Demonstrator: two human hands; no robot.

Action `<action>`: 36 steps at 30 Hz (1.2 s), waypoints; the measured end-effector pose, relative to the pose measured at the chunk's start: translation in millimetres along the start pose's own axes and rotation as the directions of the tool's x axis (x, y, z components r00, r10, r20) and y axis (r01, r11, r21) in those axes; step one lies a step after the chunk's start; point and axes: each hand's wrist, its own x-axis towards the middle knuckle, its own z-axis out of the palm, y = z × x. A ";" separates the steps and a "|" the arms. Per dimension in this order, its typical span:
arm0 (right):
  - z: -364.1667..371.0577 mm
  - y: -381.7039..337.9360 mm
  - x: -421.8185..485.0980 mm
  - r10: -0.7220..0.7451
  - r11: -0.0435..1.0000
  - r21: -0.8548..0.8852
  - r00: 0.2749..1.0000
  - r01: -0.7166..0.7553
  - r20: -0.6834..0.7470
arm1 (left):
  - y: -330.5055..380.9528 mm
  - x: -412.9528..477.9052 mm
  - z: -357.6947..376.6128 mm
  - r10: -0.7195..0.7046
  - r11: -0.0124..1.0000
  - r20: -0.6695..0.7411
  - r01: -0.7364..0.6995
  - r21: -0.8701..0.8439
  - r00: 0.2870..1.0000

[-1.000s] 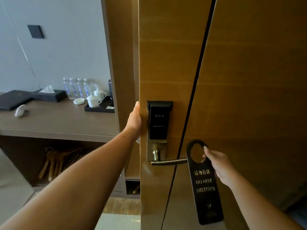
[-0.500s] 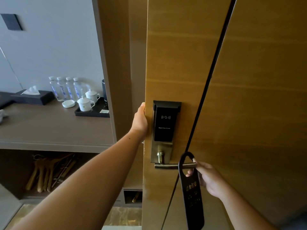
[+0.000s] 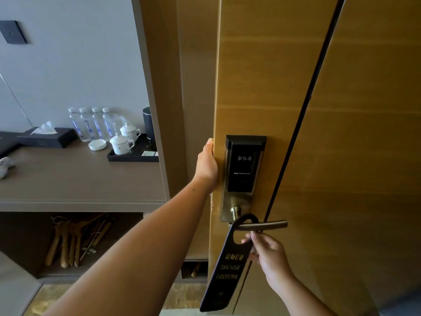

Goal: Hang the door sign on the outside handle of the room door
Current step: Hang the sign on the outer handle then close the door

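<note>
The black "DO NOT DISTURB" door sign (image 3: 227, 270) has its round hole looped over the brass lever handle (image 3: 271, 225) of the wooden room door (image 3: 255, 76), close to the lock plate. It hangs tilted, its lower end swung to the left. My right hand (image 3: 266, 254) pinches the sign's right edge just under the handle. My left hand (image 3: 206, 166) grips the door's edge beside the black card-lock reader (image 3: 243, 165).
Through the opening on the left stands a wooden counter (image 3: 75, 179) with a tissue box (image 3: 47, 137), several water bottles (image 3: 91, 123) and a black tray (image 3: 134, 153) of white cups. Wooden hangers (image 3: 75, 240) lie on the shelf below. A wood wall panel (image 3: 364, 133) fills the right.
The sign has slid leftward along the lever, from its tip to near the lock plate. My right hand followed it. My left hand stayed on the door edge.
</note>
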 end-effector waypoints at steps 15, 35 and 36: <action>16.4 -0.5 10.1 -0.305 0.819 -0.564 0.912 0.105 -0.274 | 4.8 -4.4 1.2 0.029 0.986 -0.052 -0.020 0.163 0.998; -21.2 -68.9 -136.3 -0.320 0.842 -0.538 0.766 -0.041 -0.558 | 12.2 -136.0 3.8 -0.017 0.998 0.057 0.014 0.054 0.998; -18.0 -71.3 -150.3 -0.352 0.827 -0.562 0.766 -0.014 -0.538 | 11.0 -146.8 4.7 -0.019 0.999 0.068 0.016 0.043 0.998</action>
